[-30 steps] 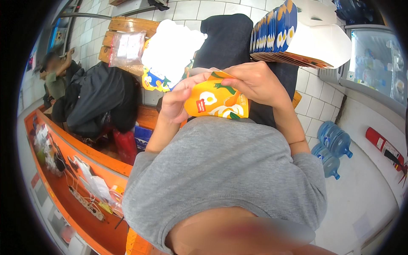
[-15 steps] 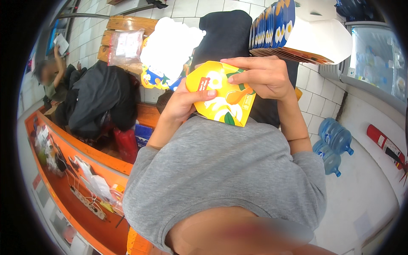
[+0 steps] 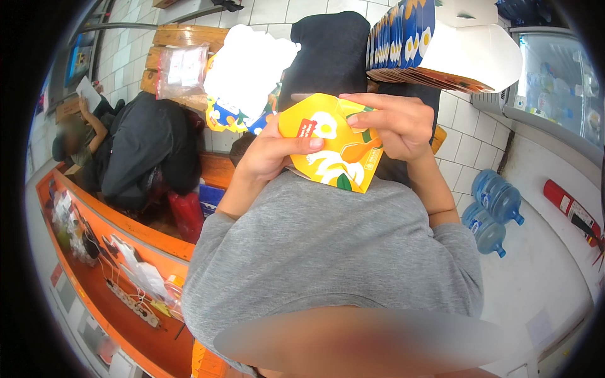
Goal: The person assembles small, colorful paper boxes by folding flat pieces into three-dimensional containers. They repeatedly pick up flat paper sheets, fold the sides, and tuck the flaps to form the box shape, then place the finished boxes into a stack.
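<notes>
A yellow printed paper food box [image 3: 337, 142], with egg and drumstick pictures, is held in front of my chest, partly folded. My left hand [image 3: 271, 151] grips its left side, thumb across the printed face and the other fingers hidden behind. At the upper right edge, my right hand [image 3: 398, 126] pinches a corner flap between bent fingers; its thumb is mostly hidden. Beyond my left hand lies a pile of flat box blanks [image 3: 249, 69], white side up with yellow and blue edges. Past my right hand is a long row of nested blue and white food boxes [image 3: 409, 47].
A clear plastic packet [image 3: 183, 69] lies on a slatted wooden bench [image 3: 189, 34]. An orange counter [image 3: 135, 220] with cables and a power strip [image 3: 133, 305] runs along the left. Two water jugs [image 3: 498, 198] and a fire extinguisher [image 3: 570, 211] stand right. Another person [image 3: 82, 135] sits far left.
The box has shifted slightly right and down, still in both hands. My right fingers are more curled at its upper edge. The other person at the left has lowered the paper they hold.
</notes>
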